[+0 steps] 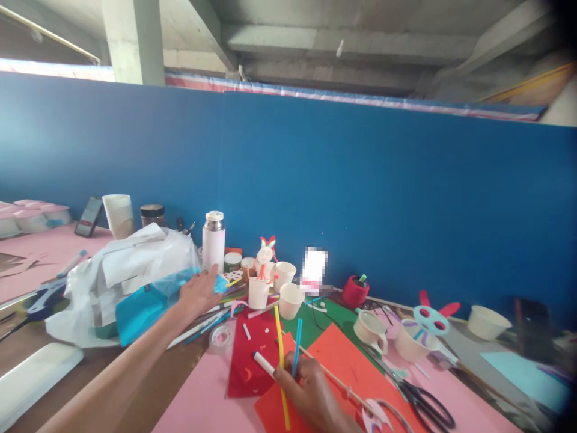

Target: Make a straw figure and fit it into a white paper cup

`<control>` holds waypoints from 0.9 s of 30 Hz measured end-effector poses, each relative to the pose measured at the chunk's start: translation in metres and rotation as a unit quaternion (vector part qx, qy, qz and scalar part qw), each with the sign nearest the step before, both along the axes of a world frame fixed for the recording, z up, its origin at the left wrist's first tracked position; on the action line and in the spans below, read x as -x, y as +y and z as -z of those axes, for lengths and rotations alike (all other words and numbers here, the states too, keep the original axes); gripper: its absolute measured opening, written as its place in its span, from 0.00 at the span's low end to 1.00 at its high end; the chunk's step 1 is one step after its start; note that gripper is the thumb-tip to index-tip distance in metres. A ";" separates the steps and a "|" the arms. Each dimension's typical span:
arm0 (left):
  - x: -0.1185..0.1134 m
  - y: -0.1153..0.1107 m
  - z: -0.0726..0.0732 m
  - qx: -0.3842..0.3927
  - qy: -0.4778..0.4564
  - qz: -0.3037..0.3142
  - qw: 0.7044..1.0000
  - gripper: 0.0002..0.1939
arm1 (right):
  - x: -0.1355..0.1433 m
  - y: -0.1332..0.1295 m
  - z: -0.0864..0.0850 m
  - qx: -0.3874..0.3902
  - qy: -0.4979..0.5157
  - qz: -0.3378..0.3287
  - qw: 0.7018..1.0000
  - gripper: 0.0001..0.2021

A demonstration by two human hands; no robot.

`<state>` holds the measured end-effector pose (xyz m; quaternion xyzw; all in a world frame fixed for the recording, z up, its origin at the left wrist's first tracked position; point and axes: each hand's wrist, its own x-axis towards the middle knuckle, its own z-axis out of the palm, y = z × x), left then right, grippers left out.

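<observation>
My left hand [202, 290] is stretched out over light-blue sheet material [142, 310] on the left, beside a white thermos bottle [213, 240]. Its fingers are extended, with nothing visible gripped. Low in the middle, my right hand [311, 385] is closed around a blue straw [297, 347] that stands upright and a white marker-like stick [264, 364]. A long yellow straw [280, 334] runs past its fingertips; I cannot tell whether it is held. Below lie red paper [246, 373] and orange paper [338, 355]. Ahead stands a paper-cup figure [259, 293] with red ears.
Paper cups [291, 300] and a tape roll [220, 337] stand near the middle. Black-handled scissors [426, 403], a handled cup [370, 331] and a rabbit-faced cup [412, 340] are at right. A crumpled plastic bag [135, 258] fills the left. A blue partition [383, 192] rises behind.
</observation>
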<state>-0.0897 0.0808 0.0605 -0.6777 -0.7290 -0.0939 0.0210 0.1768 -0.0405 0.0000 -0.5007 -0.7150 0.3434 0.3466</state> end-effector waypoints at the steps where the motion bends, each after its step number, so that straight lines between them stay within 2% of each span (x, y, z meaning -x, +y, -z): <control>1: 0.001 -0.002 -0.001 -0.004 -0.004 -0.007 1.000 0.37 | 0.001 0.001 0.000 0.002 -0.001 -0.003 1.000 0.15; 7: 0.000 -0.007 -0.005 -0.017 -0.034 -0.026 0.999 0.34 | 0.003 0.002 0.001 0.010 -0.003 -0.015 1.000 0.15; 11: -0.005 0.002 -0.004 -0.100 -0.069 -0.031 0.992 0.26 | 0.003 0.002 -0.001 0.010 -0.011 -0.018 1.000 0.16; 15: -0.015 0.015 0.000 -0.162 -0.047 -0.010 0.986 0.19 | 0.003 0.000 -0.005 0.016 -0.014 -0.028 0.999 0.15; 22: -0.039 0.041 0.007 -0.124 -0.033 -0.039 0.991 0.18 | 0.001 -0.003 -0.005 0.018 -0.002 -0.032 0.999 0.16; 27: -0.046 0.056 0.013 -0.096 -0.035 -0.071 0.992 0.22 | 0.000 0.001 0.001 0.022 -0.015 -0.025 0.999 0.16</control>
